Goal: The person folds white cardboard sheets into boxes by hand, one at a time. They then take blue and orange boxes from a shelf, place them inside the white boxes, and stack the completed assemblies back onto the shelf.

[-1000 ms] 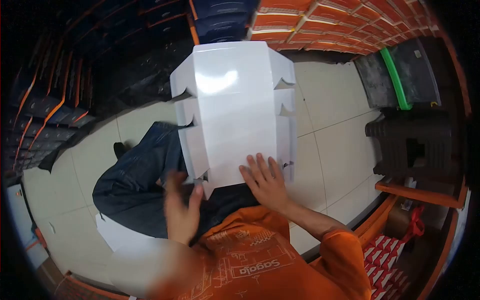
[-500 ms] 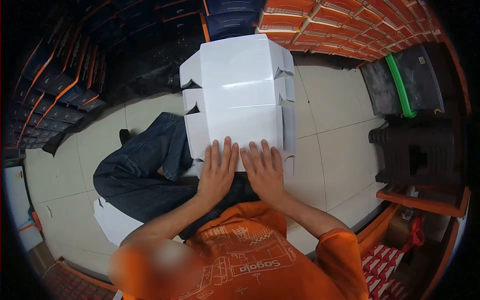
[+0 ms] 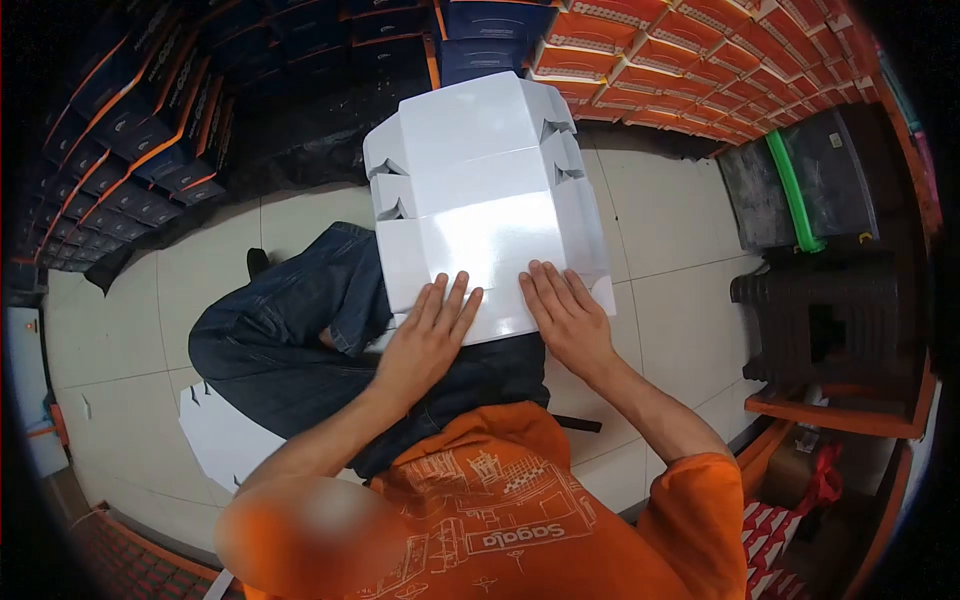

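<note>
Right of the cardboard [image 3: 485, 180] runs open floor [image 3: 680, 315], up to apparent stools [image 3: 780, 325].

White cardboard [image 3: 480, 190] hid its support beneath the left hand [image 3: 428, 335] and right hand [image 3: 572, 318]. Pale floor tiles [image 3: 680, 320] bore a loose white sheet [image 3: 228, 440] left of the left hand and dark stools [image 3: 780, 310] well beyond the right.

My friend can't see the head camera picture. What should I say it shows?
The left hand and right hand rest on a creased white card, its near edge over dark jeans. Blue boxes and orange boxes are stacked beyond.
</note>
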Motion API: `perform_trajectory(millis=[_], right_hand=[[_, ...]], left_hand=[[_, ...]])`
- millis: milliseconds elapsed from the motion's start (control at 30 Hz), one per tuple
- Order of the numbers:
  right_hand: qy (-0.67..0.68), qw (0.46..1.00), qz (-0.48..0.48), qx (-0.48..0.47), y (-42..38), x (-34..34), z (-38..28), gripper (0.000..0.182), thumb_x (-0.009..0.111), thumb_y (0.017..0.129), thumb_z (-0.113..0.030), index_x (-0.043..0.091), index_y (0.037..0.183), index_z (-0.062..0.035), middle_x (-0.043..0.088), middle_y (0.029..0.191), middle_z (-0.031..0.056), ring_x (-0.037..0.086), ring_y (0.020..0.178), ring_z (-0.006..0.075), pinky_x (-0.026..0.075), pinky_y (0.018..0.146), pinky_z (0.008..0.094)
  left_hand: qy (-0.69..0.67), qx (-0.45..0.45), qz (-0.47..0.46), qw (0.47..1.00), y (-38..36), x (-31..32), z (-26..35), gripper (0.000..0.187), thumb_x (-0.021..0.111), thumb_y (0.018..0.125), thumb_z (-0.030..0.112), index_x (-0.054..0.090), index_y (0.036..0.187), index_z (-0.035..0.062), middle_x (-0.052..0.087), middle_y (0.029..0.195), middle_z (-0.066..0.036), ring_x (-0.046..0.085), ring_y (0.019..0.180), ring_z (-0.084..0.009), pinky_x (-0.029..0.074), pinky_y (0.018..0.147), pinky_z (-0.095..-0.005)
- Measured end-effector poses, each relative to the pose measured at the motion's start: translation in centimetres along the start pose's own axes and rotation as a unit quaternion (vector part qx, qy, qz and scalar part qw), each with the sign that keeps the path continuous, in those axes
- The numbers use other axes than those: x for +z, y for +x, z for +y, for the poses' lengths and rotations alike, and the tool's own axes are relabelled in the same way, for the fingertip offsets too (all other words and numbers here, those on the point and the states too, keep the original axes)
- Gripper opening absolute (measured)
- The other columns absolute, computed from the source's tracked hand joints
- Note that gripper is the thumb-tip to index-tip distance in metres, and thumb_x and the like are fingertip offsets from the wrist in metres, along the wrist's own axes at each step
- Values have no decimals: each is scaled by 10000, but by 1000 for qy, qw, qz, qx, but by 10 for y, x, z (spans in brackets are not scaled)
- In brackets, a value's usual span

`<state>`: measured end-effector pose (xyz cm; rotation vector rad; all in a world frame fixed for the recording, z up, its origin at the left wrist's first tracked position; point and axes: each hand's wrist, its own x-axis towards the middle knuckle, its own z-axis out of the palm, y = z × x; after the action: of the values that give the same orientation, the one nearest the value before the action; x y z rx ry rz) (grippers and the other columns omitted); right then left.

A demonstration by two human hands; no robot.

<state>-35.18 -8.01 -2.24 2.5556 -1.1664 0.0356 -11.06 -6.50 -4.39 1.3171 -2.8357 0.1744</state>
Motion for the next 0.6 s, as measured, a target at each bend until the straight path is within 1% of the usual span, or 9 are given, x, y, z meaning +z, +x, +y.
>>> perform_trajectory(millis=[67, 167, 200, 267, 400, 467, 500, 567, 600], right_hand=[[-4, 999, -32, -23, 5, -28, -8, 496, 527, 821, -131, 511, 1268, 84, 527, 1301, 225, 525, 1209, 315, 379, 1075, 399], [-12, 997, -72, -12, -2, -52, -29, 483, 517, 827, -113, 506, 1249, 122, 522, 1262, 292, 547, 1168, 350, 440, 1018, 410], [10, 997, -79, 8, -8, -49, -40, 493, 548, 783, -64, 509, 1241, 113, 524, 1273, 259, 572, 1155, 357, 502, 958, 414], [33, 994, -99, 25, -23, -31, -52, 485, 549, 783, -68, 512, 1232, 113, 537, 1234, 245, 583, 1131, 352, 513, 938, 397], [148, 977, -124, 88, -35, -24, -46, 434, 599, 783, -120, 563, 1189, 29, 571, 1118, 158, 628, 977, 313, 555, 795, 350], [206, 961, -144, 114, -29, -31, -30, 407, 632, 786, -152, 591, 1168, -18, 589, 1096, 125, 641, 921, 302, 558, 746, 351], [262, 939, -204, 86, -18, -27, -10, 332, 642, 811, -211, 616, 1093, -38, 610, 1048, 109, 643, 881, 295, 546, 707, 369], [319, 908, -263, 66, -5, -13, 17, 280, 652, 836, -270, 641, 1018, -58, 631, 1001, 93, 646, 842, 288, 534, 668, 387], [348, 912, -214, 42, -1, 1, 28, 293, 661, 831, -340, 642, 962, -78, 640, 919, 82, 647, 787, 289, 526, 641, 383]], left_hand=[[-12, 3, 1, 1000, -8, -23, -3, 584, 472, 907, 190, 343, 1459, 44, 377, 1475, -194, 435, 1313, -327, 315, 1129, -400], [-4, 16, 21, 1000, -13, -34, 13, 522, 482, 894, 164, 435, 1379, -24, 463, 1394, -235, 516, 1235, -332, 361, 1098, -398], [-12, -6, 16, 1000, -14, -28, 27, 489, 485, 887, 154, 472, 1334, -43, 489, 1360, -250, 544, 1200, -327, 388, 1076, -392], [-31, -30, 50, 998, -12, -4, 41, 421, 494, 867, 142, 550, 1222, -77, 558, 1263, -271, 617, 1094, -307, 454, 1010, -375], [-73, 31, 69, 995, -20, 19, 32, 427, 501, 859, 140, 543, 1228, -72, 580, 1244, -254, 628, 1082, -307, 474, 982, -365], [-179, 81, 103, 975, -10, 20, 11, 318, 565, 855, 192, 621, 1113, 15, 662, 1026, -183, 665, 913, -292, 529, 808, -386], [-178, 86, 101, 975, 4, 15, -1, 318, 565, 855, 192, 621, 1113, 15, 662, 1026, -183, 665, 913, -292, 529, 808, -386], [-261, 93, -150, 949, 36, 4, -21, 328, 573, 892, 372, 689, 848, 68, 679, 706, -129, 690, 679, -252, 540, 639, -367], [-269, 102, -37, 957, 50, 11, -28, 440, 589, 863, 517, 668, 713, 110, 610, 553, -88, 643, 540, -259, 493, 522, -386]])
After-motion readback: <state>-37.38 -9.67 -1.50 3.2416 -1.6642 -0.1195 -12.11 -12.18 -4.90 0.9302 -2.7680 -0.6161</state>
